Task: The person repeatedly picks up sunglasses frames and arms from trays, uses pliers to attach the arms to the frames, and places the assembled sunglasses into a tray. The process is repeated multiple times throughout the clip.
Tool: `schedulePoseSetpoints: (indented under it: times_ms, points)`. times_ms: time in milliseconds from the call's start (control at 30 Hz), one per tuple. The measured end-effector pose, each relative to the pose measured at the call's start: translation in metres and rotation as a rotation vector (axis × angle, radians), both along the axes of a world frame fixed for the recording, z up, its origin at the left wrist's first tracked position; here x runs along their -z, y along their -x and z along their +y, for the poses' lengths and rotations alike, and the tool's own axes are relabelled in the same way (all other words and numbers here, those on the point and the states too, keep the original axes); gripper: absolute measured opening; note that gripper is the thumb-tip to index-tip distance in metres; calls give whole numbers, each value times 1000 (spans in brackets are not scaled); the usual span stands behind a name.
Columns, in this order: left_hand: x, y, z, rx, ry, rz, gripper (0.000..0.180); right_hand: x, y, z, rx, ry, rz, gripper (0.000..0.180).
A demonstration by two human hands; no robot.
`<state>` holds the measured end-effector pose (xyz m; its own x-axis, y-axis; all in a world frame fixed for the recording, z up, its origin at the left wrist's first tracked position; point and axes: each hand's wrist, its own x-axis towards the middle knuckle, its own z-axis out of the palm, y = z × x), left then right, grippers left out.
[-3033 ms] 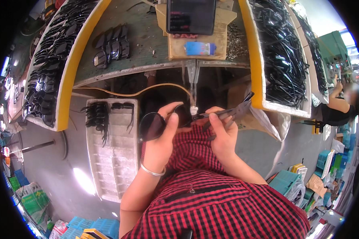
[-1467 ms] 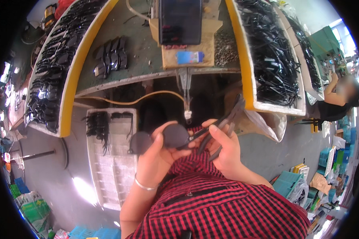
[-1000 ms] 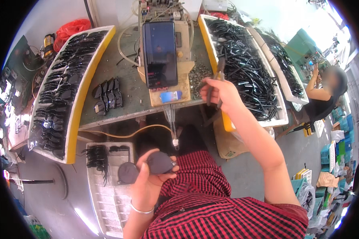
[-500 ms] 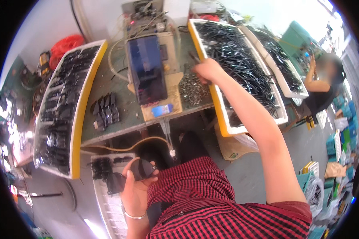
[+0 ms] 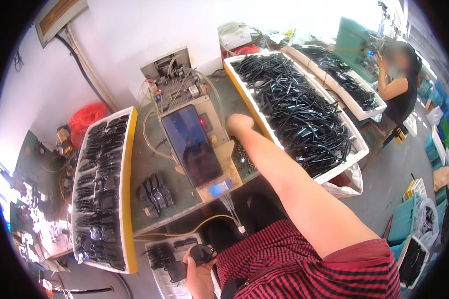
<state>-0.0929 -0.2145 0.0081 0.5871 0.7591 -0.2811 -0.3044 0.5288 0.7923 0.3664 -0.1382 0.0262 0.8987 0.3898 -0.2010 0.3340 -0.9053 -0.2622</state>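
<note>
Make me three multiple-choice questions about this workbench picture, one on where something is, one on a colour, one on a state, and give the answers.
1. Where is the right hand?
A. on the lap
B. stretched out to the bench beside the white tray of long black parts
C. on the floor

2. What colour is the inner edge of the white tray of dark sunglasses on the left side?
A. yellow
B. blue
C. pink

3. What state is the left hand in?
A. empty and flat
B. holding a dark pair of sunglasses low by the lap
C. out of view

Answers: 1 B, the arm runs out to the tray's near edge. 2 A, a yellow strip lines it. 3 B, its fingers wrap the dark lenses.
</note>
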Motion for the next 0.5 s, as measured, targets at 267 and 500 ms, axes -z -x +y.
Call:
schedulePoseSetpoints:
  times_ms: [267,500]
  points:
    - [20,0,9,-47,38,0,39,-20,-6,-9,-17,-71,184,32]
    - [12,19,8,-51,-9,34,39,-93,-63,-62,170,-482,13,33]
